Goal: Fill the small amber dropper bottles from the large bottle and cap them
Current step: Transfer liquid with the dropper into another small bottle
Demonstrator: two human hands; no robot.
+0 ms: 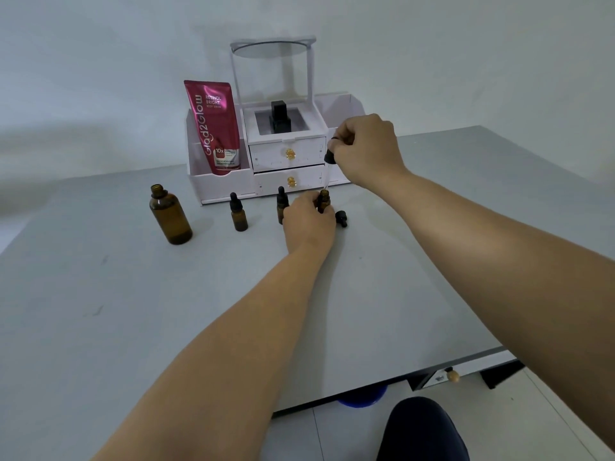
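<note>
L hand (307, 221) fingers grip open small bottle (324, 198); R hand (366, 149) fingers pinch dropper (329, 158), tip at its mouth.

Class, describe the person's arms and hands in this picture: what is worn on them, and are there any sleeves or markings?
Left arm and right arm are bare to the picture's edge, no sleeves. Left hand and right hand wear no gloves; no watch, bracelet or marking shows.

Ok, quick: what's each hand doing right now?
Left hand: grips the open small bottle on the table.
Right hand: pinches a dropper above that bottle.
</note>
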